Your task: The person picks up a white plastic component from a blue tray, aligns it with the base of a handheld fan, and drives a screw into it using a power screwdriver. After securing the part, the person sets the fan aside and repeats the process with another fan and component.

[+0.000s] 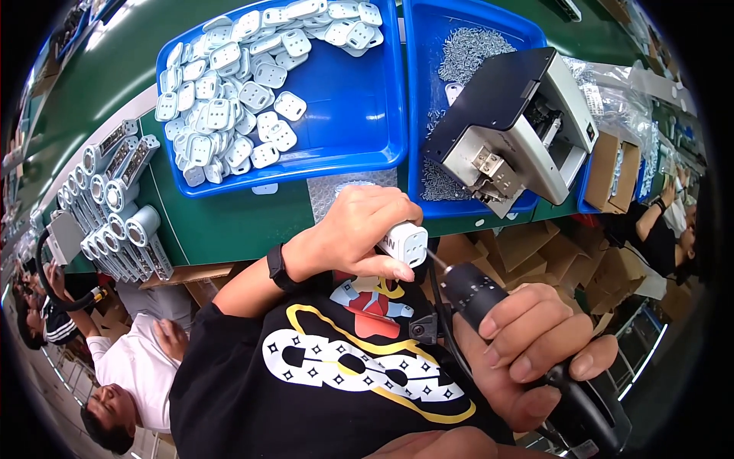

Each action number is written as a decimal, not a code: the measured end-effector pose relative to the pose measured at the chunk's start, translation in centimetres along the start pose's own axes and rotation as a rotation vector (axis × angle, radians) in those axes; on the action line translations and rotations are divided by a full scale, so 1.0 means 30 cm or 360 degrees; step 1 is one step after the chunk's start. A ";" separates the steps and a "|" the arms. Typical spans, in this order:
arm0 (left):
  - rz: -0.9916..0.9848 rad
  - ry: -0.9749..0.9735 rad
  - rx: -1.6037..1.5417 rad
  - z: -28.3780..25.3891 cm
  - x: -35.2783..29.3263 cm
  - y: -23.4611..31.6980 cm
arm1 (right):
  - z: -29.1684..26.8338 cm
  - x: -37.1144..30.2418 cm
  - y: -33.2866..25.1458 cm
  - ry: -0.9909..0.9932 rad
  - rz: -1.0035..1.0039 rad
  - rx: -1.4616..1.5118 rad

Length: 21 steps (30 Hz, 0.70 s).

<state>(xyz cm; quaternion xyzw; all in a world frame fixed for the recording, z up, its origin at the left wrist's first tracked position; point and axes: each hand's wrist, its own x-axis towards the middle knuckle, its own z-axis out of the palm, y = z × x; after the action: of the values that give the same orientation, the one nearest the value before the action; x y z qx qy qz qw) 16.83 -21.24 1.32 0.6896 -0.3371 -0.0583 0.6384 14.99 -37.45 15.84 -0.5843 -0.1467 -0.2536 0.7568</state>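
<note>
My left hand [344,229], a black band on its wrist, is wrapped round a white housing [396,243]. Only its right end shows, closed by a rounded white plate with several small holes; the rest is hidden by my fingers. My right hand [527,340] grips a black electric screwdriver [472,293], fingers curled over its body. The thin bit points up and left at the plate, its tip very close to the plate's right edge; whether they touch I cannot tell. Both hands are in front of the bench edge, before my black shirt.
A large blue tray [352,99] holds many white plates. Beside it, another blue tray [424,38] holds loose screws and a black-and-silver screw feeder [527,130]. Several grey-white housings [115,195] stand in rows at left. Cardboard boxes [527,249] lie below right; a person in white [145,367] is lower left.
</note>
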 end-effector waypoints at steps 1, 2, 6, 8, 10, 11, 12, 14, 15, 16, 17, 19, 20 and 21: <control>0.0009 0.0022 0.0001 0.002 0.000 -0.003 | -0.010 0.003 0.008 0.0124 -0.0059 -0.0062; 0.0009 0.0023 0.0008 0.002 0.004 -0.004 | -0.023 0.007 0.020 0.0247 -0.0116 -0.0122; 0.0008 -0.0016 0.0023 -0.001 0.027 0.012 | -0.156 0.066 0.172 0.0419 0.0043 -0.0649; 0.0047 0.0031 0.0031 0.010 0.027 -0.005 | -0.148 0.052 0.153 0.0399 0.0111 -0.0494; 0.0060 0.0053 0.0034 0.013 0.026 -0.006 | -0.143 0.030 0.111 0.0363 0.0253 -0.0188; 0.0068 0.0042 0.0055 0.009 0.032 -0.013 | -0.119 0.020 0.077 0.0314 0.0229 -0.0116; 0.0068 0.0032 0.0066 0.008 0.030 -0.015 | -0.079 0.012 0.033 0.0266 0.0215 -0.0050; 0.0043 0.0014 0.0075 0.010 0.005 -0.003 | -0.024 0.018 -0.033 0.0182 0.0134 0.0036; 0.0043 0.0016 0.0074 0.006 0.009 -0.003 | -0.013 0.030 -0.043 0.0182 0.0140 0.0035; 0.0041 0.0018 0.0074 0.002 0.012 -0.004 | -0.004 0.041 -0.050 0.0119 0.0131 0.0050; 0.0038 0.0022 0.0077 0.000 0.011 -0.004 | 0.004 0.049 -0.053 0.0056 0.0123 0.0067; 0.0045 0.0034 0.0069 0.005 0.017 -0.004 | 0.016 0.062 -0.041 -0.0022 0.0113 0.0084; 0.0051 0.0038 0.0064 0.007 0.019 -0.003 | 0.024 0.067 -0.017 -0.0019 0.0131 0.0103; 0.0052 0.0042 0.0059 0.009 0.018 -0.003 | 0.030 0.068 0.006 -0.0015 0.0152 0.0123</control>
<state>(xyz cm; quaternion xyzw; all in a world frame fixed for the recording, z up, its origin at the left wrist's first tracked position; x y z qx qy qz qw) 17.12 -21.76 1.37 0.6963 -0.3410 -0.0326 0.6308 16.84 -36.99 17.00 -0.5621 -0.1318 -0.2085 0.7895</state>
